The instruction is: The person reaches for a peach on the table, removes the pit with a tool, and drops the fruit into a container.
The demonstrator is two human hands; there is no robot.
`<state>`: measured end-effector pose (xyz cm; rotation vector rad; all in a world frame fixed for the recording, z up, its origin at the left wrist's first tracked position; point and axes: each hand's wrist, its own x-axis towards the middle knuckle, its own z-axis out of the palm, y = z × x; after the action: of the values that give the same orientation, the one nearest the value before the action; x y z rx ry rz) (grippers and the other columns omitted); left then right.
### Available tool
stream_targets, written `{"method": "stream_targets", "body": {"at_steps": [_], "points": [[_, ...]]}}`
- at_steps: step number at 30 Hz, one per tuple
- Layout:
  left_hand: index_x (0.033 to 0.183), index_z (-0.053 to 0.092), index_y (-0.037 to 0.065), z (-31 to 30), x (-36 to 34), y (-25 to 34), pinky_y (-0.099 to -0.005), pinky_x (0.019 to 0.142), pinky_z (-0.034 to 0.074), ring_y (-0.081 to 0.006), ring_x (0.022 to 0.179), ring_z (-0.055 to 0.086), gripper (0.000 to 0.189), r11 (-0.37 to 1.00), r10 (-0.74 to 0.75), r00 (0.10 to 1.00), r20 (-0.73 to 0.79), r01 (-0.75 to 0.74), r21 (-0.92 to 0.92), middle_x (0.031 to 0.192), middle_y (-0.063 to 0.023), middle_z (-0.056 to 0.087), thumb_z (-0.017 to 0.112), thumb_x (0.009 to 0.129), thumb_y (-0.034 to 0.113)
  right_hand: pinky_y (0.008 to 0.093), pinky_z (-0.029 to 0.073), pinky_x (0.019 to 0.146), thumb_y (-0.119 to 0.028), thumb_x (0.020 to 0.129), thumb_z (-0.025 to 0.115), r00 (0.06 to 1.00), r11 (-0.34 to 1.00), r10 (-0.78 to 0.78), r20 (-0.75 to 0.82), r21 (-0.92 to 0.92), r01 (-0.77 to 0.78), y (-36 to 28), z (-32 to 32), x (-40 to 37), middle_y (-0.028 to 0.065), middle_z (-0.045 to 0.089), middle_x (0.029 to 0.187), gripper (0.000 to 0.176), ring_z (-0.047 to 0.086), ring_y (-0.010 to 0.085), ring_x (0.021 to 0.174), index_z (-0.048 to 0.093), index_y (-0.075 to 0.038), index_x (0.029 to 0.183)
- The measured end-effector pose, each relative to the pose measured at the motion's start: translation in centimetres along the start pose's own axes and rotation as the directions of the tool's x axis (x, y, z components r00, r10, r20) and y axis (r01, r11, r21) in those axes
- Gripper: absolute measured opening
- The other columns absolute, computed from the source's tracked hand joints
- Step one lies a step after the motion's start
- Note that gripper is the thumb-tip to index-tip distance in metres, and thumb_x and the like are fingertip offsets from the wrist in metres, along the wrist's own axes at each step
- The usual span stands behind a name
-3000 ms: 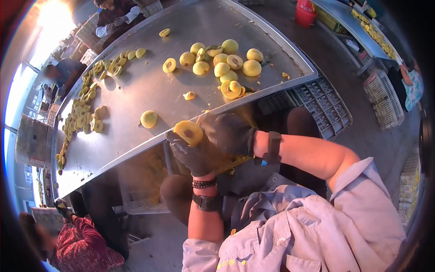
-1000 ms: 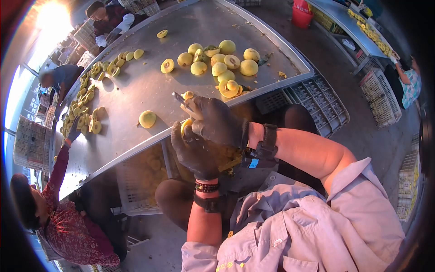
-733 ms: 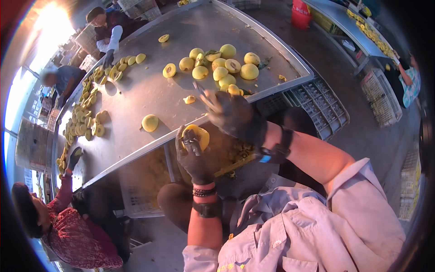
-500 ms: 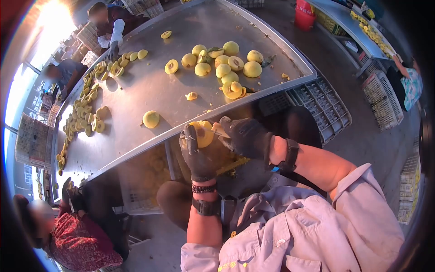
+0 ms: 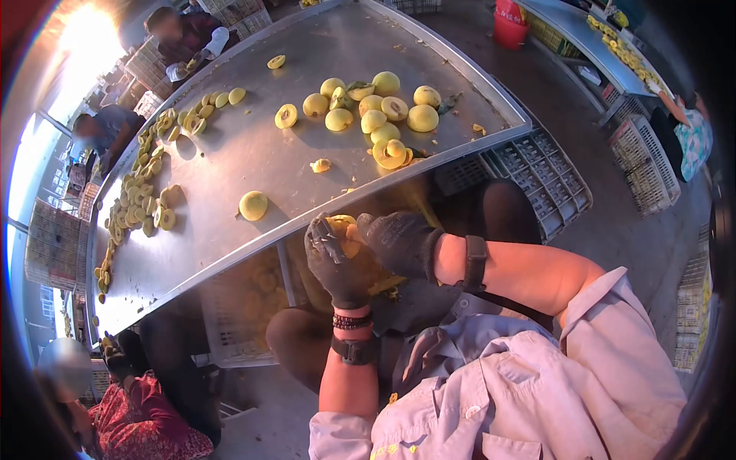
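- Ok, surface: steel table (image 5: pixel 253 153) w/ raised rim, wet sheen. Concrete floor, hard sun glare top-left.
- On it: row of cut halves (image 5: pixel 142 192) along the far-left rim, fruit pile (image 5: pixel 376 115) (whole + cut) near the right end, lone half (image 5: pixel 253 205) close to the near rim.
- Edges/room: wide strip of steel shows between pile and row.
- L hand (image 5: pixel 337 257): gloved, fingers wrapped round a yellow peach (image 5: pixel 343 228), just below the near rim, above the lap.
- R hand (image 5: pixel 399 241): gloved, fingers curled tight, touching the peach. Can't tell what's in the fist.
- Containers: grey crate (image 5: pixel 537 176) under the right end, contents unclear. Second crate (image 5: pixel 245 307) under the near rim, yellowish bits inside, blurry. Red bucket (image 5: pixel 511 19) on the floor, far right.
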<state>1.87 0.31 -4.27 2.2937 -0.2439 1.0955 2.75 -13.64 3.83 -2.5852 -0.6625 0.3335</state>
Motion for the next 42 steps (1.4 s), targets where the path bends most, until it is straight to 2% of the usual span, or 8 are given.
{"method": "stream_targets", "body": {"at_steps": [19, 28, 29, 30, 35, 37, 40, 42], "points": [[0.107, 0.058, -0.005, 0.6, 1.0, 2.5, -0.0346, 0.082, 0.046, -0.0235, 0.091, 0.058, 0.034, 0.796, -0.468, 0.884, 0.013, 0.427, -0.429, 0.101, -0.0150, 0.062, 0.045, 0.098, 0.025, 0.0432, 0.049, 0.073, -0.013, 0.072, 0.063, 0.989, 0.958, -0.134, -0.067, 0.248, 0.147, 1.9, 2.2, 0.1, 0.0230, 0.064, 0.084, 0.024, 0.062, 0.0389, 0.086, 0.060, 0.002, 0.089], [0.114, 0.056, -0.005, 0.9, 1.2, 0.9, -0.0331, 0.083, 0.047, -0.0224, 0.094, 0.059, 0.031, 0.967, -0.158, 0.986, 0.057, 0.166, -0.195, 0.102, -0.0162, 0.062, 0.050, 0.096, 0.019, 0.0456, 0.049, 0.073, -0.017, 0.074, 0.066, 0.978, 0.995, -0.104, -0.182, -0.033, 0.099, 3.1, 1.3, -0.4, 0.0226, 0.064, 0.085, 0.040, 0.063, 0.0384, 0.085, 0.051, 0.000, 0.107], [0.115, 0.056, -0.004, 0.6, 1.8, 1.3, -0.0335, 0.083, 0.047, -0.0237, 0.094, 0.059, 0.030, 0.975, -0.153, 0.986, 0.063, 0.161, -0.155, 0.103, -0.0170, 0.061, 0.050, 0.096, 0.018, 0.0459, 0.049, 0.073, -0.018, 0.075, 0.066, 0.983, 0.996, -0.093, -0.161, -0.010, 0.093, 3.0, 1.6, -0.5, 0.0228, 0.064, 0.084, 0.039, 0.063, 0.0387, 0.084, 0.052, 0.000, 0.106], [0.116, 0.055, -0.003, 0.0, 1.9, 2.2, -0.0381, 0.084, 0.048, -0.0312, 0.098, 0.058, 0.029, 0.740, -0.460, 0.862, 0.213, 0.504, -0.446, 0.108, -0.0198, 0.059, 0.050, 0.094, 0.015, 0.0461, 0.049, 0.072, -0.018, 0.075, 0.066, 0.987, 0.996, -0.082, -0.139, 0.015, 0.085, 2.8, 1.9, -0.5, 0.0230, 0.063, 0.084, 0.038, 0.062, 0.0390, 0.084, 0.052, 0.000, 0.105], [0.122, 0.051, 0.000, 0.8, 0.6, 0.1, -0.0425, 0.084, 0.047, -0.0344, 0.102, 0.055, 0.032, 0.988, -0.122, 0.991, 0.059, 0.127, -0.093, 0.112, -0.0192, 0.056, 0.049, 0.091, 0.008, 0.0415, 0.048, 0.066, -0.016, 0.079, 0.066, 0.968, 0.905, -0.173, -0.182, 0.358, 0.229, 2.8, 2.2, 0.4, 0.0219, 0.064, 0.082, 0.029, 0.062, 0.0380, 0.074, 0.054, 0.001, 0.099], [0.120, 0.053, 0.000, 1.5, -0.8, -2.0, -0.0420, 0.084, 0.047, -0.0344, 0.101, 0.055, 0.030, 0.976, 0.127, 0.992, 0.023, -0.129, 0.173, 0.110, -0.0189, 0.056, 0.050, 0.092, 0.009, 0.0415, 0.047, 0.068, -0.017, 0.081, 0.064, 0.996, 0.811, -0.083, 0.029, 0.582, 0.050, 1.8, 0.0, -0.3, 0.0200, 0.064, 0.081, 0.025, 0.062, 0.0338, 0.074, 0.055, 0.002, 0.095], [0.108, 0.057, -0.002, 0.1, 1.2, 1.7, -0.0345, 0.073, 0.051, -0.0265, 0.081, 0.062, 0.024, 0.869, -0.365, 0.931, -0.017, 0.335, -0.364, 0.101, -0.0169, 0.060, 0.054, 0.091, 0.015, 0.0387, 0.047, 0.068, -0.016, 0.083, 0.062, 0.982, 0.706, -0.086, 0.169, 0.706, -0.060, 1.4, -0.8, -0.4, 0.0165, 0.064, 0.079, 0.022, 0.061, 0.0262, 0.073, 0.056, 0.002, 0.094], [0.107, 0.058, -0.002, 0.5, 0.8, 0.8, -0.0336, 0.072, 0.051, -0.0262, 0.080, 0.062, 0.022, 0.961, -0.223, 0.973, -0.055, 0.210, -0.180, 0.098, -0.0164, 0.061, 0.054, 0.091, 0.013, 0.0366, 0.047, 0.067, -0.015, 0.084, 0.061, 0.983, 0.736, -0.165, 0.080, 0.674, 0.069, 2.0, 0.4, -0.2, 0.0149, 0.064, 0.080, 0.022, 0.061, 0.0219, 0.072, 0.057, 0.002, 0.096]]}}
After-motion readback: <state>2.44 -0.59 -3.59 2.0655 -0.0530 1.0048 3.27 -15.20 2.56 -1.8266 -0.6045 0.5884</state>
